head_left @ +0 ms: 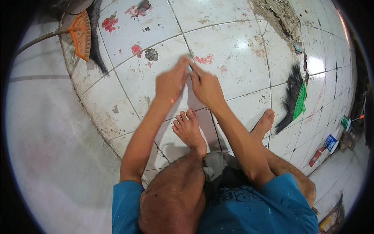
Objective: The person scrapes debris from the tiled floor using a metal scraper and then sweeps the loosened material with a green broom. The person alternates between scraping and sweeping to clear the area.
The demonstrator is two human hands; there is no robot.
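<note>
Left hand (170, 81) and right hand (206, 85) together at pale item (189, 68), grip unclear, dark shirt lettering (244, 194).

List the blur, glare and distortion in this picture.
Head view: blur on the fingertips of the left hand and right hand, obscuring the small thing between them; head view: white glare on the floor tiles above the green broom head; head view: tile lines bend toward the dark rim.
</note>
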